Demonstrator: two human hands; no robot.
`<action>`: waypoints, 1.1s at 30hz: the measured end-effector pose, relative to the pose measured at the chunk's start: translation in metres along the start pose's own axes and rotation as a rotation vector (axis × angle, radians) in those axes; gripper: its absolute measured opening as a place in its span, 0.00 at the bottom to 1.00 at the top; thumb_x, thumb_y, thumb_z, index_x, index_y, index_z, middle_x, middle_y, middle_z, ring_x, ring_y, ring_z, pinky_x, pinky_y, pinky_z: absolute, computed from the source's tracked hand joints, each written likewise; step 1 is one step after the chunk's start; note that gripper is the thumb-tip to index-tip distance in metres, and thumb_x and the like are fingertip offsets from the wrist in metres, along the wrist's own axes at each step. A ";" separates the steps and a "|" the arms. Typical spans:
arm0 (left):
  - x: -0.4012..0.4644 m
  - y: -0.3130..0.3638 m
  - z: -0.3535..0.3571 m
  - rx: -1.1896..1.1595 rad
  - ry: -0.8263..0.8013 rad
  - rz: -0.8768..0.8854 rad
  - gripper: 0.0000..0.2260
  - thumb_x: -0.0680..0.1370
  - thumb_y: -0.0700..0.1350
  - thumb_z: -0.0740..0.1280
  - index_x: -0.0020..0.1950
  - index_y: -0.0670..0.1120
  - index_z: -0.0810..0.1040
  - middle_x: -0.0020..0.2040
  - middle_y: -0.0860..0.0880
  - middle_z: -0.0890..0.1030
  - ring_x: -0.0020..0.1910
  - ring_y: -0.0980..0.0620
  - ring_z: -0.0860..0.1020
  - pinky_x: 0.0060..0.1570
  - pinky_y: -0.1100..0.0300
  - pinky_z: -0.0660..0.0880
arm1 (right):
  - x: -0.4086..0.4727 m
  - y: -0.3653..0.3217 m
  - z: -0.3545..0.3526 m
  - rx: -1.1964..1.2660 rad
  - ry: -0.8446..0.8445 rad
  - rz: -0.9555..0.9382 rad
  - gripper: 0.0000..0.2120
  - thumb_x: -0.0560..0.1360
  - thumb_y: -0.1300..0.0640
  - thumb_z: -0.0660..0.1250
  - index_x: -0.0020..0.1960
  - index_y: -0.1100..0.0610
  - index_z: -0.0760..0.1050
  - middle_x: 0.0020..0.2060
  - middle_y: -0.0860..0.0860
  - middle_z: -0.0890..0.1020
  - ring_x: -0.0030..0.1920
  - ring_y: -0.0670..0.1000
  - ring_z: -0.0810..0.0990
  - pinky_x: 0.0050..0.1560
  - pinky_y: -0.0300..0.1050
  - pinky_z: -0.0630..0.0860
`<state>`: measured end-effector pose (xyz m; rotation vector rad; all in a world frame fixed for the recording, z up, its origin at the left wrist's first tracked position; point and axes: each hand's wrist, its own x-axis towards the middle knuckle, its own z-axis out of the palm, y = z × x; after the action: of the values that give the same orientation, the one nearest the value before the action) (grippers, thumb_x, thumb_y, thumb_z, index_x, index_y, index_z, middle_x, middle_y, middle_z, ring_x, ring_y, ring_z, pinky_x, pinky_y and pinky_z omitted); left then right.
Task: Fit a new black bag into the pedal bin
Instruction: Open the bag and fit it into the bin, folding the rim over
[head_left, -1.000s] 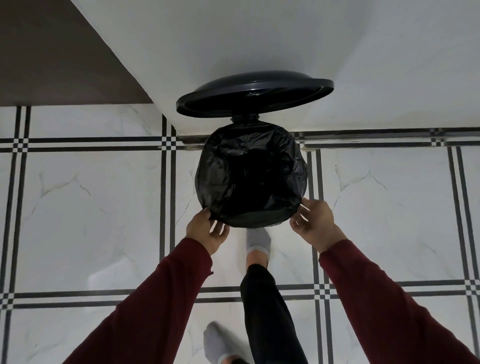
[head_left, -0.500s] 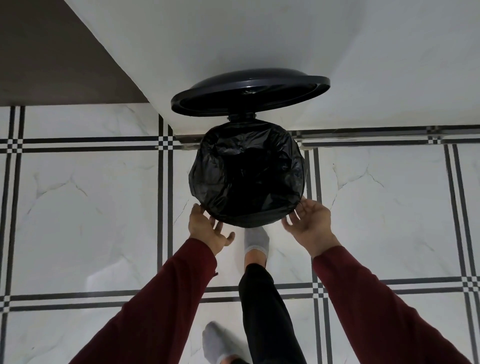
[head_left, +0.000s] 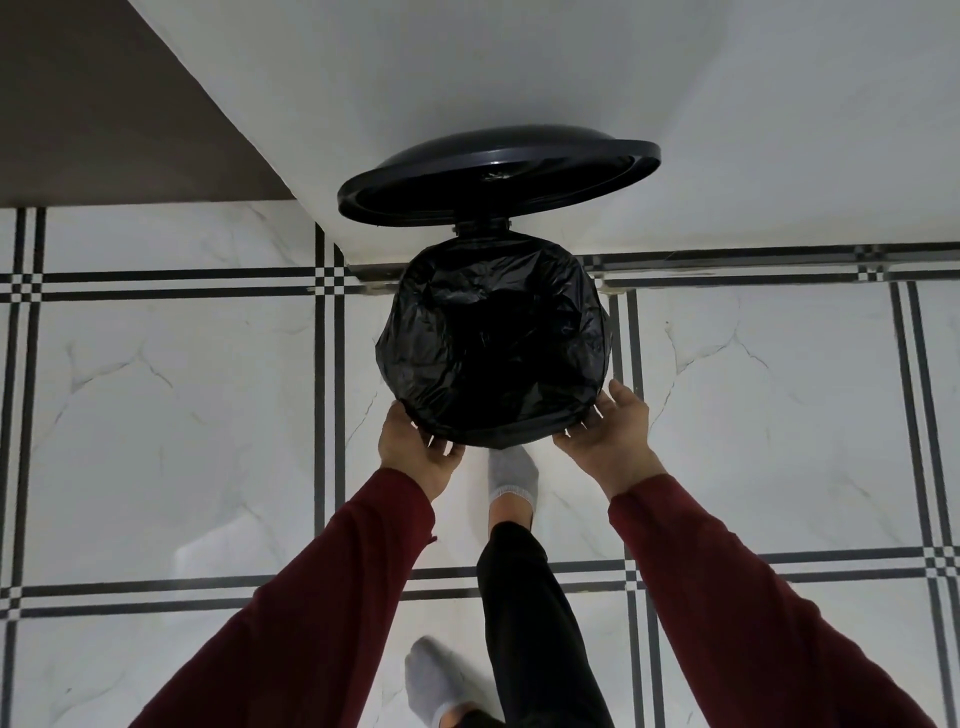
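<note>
Tucking the bag (head_left: 493, 343) over the near rim of the bin (head_left: 496, 441), with both hands at the front edge. Left hand (head_left: 415, 449) cups the lower-left rim, fingers curled under the bag's folded edge, thumb on top; looks like a loose pinch on the plastic. Right hand (head_left: 610, 434) is spread, palm up, fingers under the lower-right rim, not clearly pinching anything. Bag already sits inside the bin, mouth open, wrinkled film draped over the whole rim. Lid (head_left: 498, 174) is up, leaning toward the wall; a socked foot (head_left: 511, 478) is at the base, probably on the pedal, which is hidden. Bin stands on the tiled floor (head_left: 171, 395) against the wall. Judgement: nearly done, only snugging the overhang remains. To do it well: pull the fold down evenly on both sides, smooth slack toward the front, keep the foot pressing so the lid stays clear, avoid tearing the thin film.
</note>
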<state>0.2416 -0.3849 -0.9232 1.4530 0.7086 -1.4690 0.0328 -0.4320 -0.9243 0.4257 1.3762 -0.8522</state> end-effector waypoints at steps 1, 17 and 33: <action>0.000 0.000 -0.001 0.000 0.000 0.008 0.15 0.81 0.51 0.66 0.64 0.47 0.80 0.62 0.45 0.82 0.59 0.45 0.81 0.56 0.46 0.79 | -0.001 0.000 0.000 -0.011 -0.009 -0.014 0.16 0.81 0.48 0.61 0.60 0.56 0.80 0.63 0.56 0.82 0.61 0.58 0.82 0.65 0.59 0.76; 0.005 0.025 -0.002 0.267 0.060 0.062 0.07 0.83 0.45 0.64 0.55 0.50 0.82 0.53 0.48 0.84 0.52 0.51 0.81 0.47 0.55 0.79 | 0.000 -0.017 0.010 -0.396 0.065 -0.130 0.10 0.78 0.57 0.65 0.56 0.55 0.82 0.51 0.52 0.84 0.55 0.55 0.81 0.51 0.50 0.81; 0.009 0.037 0.008 0.168 0.034 0.040 0.18 0.85 0.54 0.57 0.69 0.46 0.76 0.64 0.47 0.80 0.59 0.46 0.80 0.63 0.46 0.76 | -0.018 -0.029 0.036 -0.362 0.114 -0.039 0.16 0.81 0.50 0.60 0.44 0.57 0.82 0.47 0.56 0.87 0.51 0.56 0.82 0.49 0.54 0.77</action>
<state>0.2723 -0.4091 -0.9237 1.6139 0.5846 -1.5050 0.0360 -0.4716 -0.8939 0.1698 1.6114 -0.5988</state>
